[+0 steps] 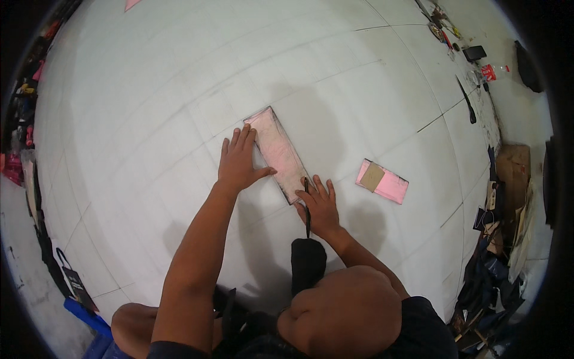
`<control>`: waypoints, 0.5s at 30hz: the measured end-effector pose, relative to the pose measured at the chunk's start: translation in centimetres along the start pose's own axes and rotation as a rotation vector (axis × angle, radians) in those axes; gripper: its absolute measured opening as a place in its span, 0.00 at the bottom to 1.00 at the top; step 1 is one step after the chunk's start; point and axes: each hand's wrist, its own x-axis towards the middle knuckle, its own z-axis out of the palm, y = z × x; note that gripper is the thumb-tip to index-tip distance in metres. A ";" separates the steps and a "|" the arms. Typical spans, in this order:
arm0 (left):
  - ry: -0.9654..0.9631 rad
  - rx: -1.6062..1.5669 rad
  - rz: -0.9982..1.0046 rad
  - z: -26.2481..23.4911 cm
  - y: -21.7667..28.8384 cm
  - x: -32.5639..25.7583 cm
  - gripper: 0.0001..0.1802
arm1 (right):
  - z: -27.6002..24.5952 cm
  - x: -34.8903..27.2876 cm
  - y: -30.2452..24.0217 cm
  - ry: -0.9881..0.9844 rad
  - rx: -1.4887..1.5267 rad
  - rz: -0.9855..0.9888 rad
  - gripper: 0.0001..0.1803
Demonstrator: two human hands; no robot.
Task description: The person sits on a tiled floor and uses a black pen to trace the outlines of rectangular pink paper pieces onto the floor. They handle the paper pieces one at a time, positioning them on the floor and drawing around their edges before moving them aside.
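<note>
A long pink strip (275, 146), looking like folded paper or cloth with dark edges, lies slantwise on the pale floor ahead of me. My left hand (239, 161) is spread along its left side, fingertips at the far end and thumb resting on its near part. At the strip's near end is my right hand (320, 209), with a slim black pen (308, 224) held upright by the thumb and the other fingers partly spread. Its fingertips touch the strip's corner. To the right lies a shorter pink piece (391, 187), with a brown rectangle (372, 178) on it.
Large pale tiles (179, 90) form the floor, with thin dark joints. Along the right edge are scissors (468, 105), a plastic bottle (495, 72), brown cardboard (513, 173) and dark cloth (493, 275). Mixed items line the left edge, near a black bag (78, 284).
</note>
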 end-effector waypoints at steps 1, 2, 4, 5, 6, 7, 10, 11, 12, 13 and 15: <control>0.006 -0.009 -0.002 0.2 -0.1 0.0 0.68 | 0.0 0.1 -0.1 -0.004 -0.002 -0.006 0.18; 0.011 -0.018 -0.004 0.4 -0.2 -0.1 0.69 | -0.1 0.1 -0.2 -0.008 -0.004 -0.011 0.18; -0.014 -0.033 -0.007 0.2 -0.4 -0.1 0.69 | -0.2 0.1 -0.2 -0.013 -0.017 -0.015 0.18; -0.026 -0.040 -0.009 0.0 -0.5 0.0 0.69 | 0.1 -0.1 -0.1 -0.015 -0.021 -0.018 0.19; -0.022 -0.049 -0.007 0.0 -0.5 0.0 0.69 | 0.1 -0.1 -0.2 -0.019 -0.024 -0.022 0.19; -0.018 -0.057 -0.006 0.0 -0.6 0.0 0.69 | 0.2 -0.1 -0.2 -0.027 -0.027 -0.015 0.19; -0.002 -0.095 -0.008 0.1 -0.7 -0.1 0.68 | 0.1 -0.1 -0.4 -0.053 -0.035 -0.001 0.18; 0.005 -0.109 -0.009 0.1 -0.7 -0.1 0.68 | 0.0 0.0 -0.5 -0.064 -0.038 0.001 0.18; 0.008 -0.112 -0.007 0.1 -0.8 -0.1 0.68 | 0.0 0.0 -0.5 -0.076 -0.045 0.004 0.18; 0.011 -0.115 -0.005 0.1 -0.8 0.0 0.68 | 0.0 0.0 -0.5 -0.072 -0.042 0.008 0.18; 0.021 -0.122 -0.001 0.2 -0.9 0.0 0.68 | 0.1 0.0 -0.6 -0.065 -0.034 0.014 0.18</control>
